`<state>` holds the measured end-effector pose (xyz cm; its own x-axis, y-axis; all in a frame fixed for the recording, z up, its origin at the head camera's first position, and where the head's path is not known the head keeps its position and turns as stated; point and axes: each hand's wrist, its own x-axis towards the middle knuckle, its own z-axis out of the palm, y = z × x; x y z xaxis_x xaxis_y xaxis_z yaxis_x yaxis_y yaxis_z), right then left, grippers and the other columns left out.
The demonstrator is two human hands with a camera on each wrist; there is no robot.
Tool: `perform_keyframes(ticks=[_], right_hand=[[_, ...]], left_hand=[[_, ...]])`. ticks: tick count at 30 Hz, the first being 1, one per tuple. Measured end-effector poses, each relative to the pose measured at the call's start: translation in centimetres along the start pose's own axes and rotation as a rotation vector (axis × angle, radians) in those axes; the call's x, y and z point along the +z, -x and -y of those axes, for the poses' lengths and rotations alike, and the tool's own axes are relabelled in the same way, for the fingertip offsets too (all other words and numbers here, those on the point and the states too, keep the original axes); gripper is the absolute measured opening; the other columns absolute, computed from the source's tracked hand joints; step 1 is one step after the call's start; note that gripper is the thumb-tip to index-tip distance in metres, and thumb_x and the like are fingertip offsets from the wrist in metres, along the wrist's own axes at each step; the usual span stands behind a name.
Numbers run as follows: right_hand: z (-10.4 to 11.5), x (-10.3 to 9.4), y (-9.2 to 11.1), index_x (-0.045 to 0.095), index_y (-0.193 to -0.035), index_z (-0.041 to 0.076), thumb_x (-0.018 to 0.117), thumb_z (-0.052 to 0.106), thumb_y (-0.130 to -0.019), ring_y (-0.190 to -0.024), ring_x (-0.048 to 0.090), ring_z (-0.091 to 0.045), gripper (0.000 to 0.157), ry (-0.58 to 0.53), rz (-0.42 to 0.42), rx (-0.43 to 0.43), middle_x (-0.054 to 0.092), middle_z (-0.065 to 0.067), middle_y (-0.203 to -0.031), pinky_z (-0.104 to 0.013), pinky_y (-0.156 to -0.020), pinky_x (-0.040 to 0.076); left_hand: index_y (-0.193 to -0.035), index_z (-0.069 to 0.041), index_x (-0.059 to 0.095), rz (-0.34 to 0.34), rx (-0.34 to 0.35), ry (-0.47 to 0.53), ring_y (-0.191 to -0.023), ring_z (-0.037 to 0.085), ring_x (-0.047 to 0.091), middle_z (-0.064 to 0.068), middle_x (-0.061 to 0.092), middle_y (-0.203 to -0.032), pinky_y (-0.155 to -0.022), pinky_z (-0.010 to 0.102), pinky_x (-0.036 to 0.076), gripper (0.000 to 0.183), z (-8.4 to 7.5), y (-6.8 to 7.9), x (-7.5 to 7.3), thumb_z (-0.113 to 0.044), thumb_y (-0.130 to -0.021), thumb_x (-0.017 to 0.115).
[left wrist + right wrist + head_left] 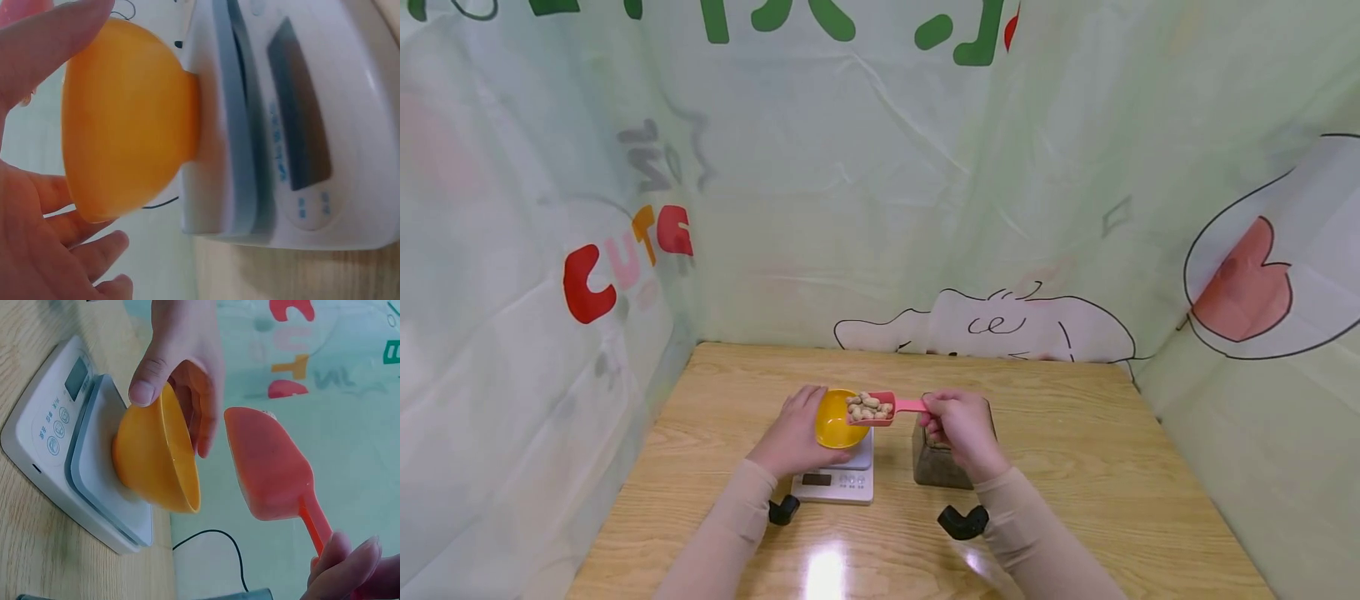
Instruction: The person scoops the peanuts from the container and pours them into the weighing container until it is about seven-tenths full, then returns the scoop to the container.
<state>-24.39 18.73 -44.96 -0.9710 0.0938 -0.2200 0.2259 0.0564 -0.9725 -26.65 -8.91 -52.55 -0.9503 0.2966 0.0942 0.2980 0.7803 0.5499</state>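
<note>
A yellow bowl [831, 427] sits on a white kitchen scale [853, 486]. My left hand [800, 429] holds the bowl at its left side, the thumb near the rim and the fingers around the far side. My right hand [961, 423] grips the handle of a red scoop [269, 465]. Unshelled peanuts [867, 407] fill the scoop, whose front edge hangs over the right part of the bowl. In the right wrist view the scoop is raised above the rim, apart from it. A dark square container [936, 472] stands below my right hand, which partly covers it.
The wooden table [1075, 433] spreads around the scale and container. Printed cloth [767, 250] encloses the back and sides. A thin black cable [234, 540] appears beyond the bowl in the right wrist view. A black wrist mount [962, 522] sits by my right sleeve.
</note>
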Motion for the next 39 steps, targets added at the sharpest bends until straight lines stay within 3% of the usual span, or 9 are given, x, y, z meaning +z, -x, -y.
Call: perform_keyframes(ticks=[8, 13, 19, 39], right_hand=[[0.1, 0.4, -0.3, 0.069, -0.112, -0.01, 0.056, 0.008, -0.109, -0.062, 0.053, -0.011, 0.023, 0.043, 0.01, -0.011, 0.065, -0.003, -0.071, -0.022, -0.055, 0.047], [0.5, 0.9, -0.2, 0.068, -0.11, -0.012, 0.056, 0.008, -0.109, -0.061, 0.053, -0.011, 0.024, 0.084, 0.026, -0.05, 0.064, -0.003, -0.069, -0.022, -0.054, 0.046], [0.9, 1.4, 0.1, 0.07, -0.105, -0.009, 0.056, 0.007, -0.109, -0.059, 0.054, -0.011, 0.022, 0.126, -0.012, -0.092, 0.065, -0.004, -0.068, -0.022, -0.052, 0.047], [0.6, 2.7, 0.6, 0.079, -0.101, 0.004, 0.066, 0.014, -0.107, -0.061, 0.062, -0.016, 0.018, 0.473, -0.116, -0.297, 0.07, -0.006, -0.072, -0.028, -0.052, 0.053]], left_hand=[[-0.168, -0.008, 0.034, 0.026, -0.052, 0.041, -0.157, 0.04, 0.041, 0.013, 0.036, -0.174, -0.125, 0.06, 0.043, 0.119, 0.2, 0.1, 0.2, -0.054, -0.076, 0.095], [-0.165, -0.007, 0.038, 0.01, -0.05, 0.043, -0.151, 0.037, 0.047, 0.012, 0.041, -0.17, -0.123, 0.058, 0.047, 0.115, 0.2, 0.1, 0.1, -0.052, -0.077, 0.095], [-0.165, -0.008, 0.038, 0.022, -0.059, 0.046, -0.15, 0.038, 0.048, 0.013, 0.041, -0.17, -0.121, 0.058, 0.049, 0.114, 0.0, 0.2, -0.1, -0.051, -0.077, 0.095], [-0.168, -0.008, 0.033, 0.053, -0.079, 0.069, -0.158, 0.04, 0.041, 0.016, 0.031, -0.176, -0.126, 0.06, 0.042, 0.117, 0.2, 0.3, -0.1, -0.051, -0.078, 0.094]])
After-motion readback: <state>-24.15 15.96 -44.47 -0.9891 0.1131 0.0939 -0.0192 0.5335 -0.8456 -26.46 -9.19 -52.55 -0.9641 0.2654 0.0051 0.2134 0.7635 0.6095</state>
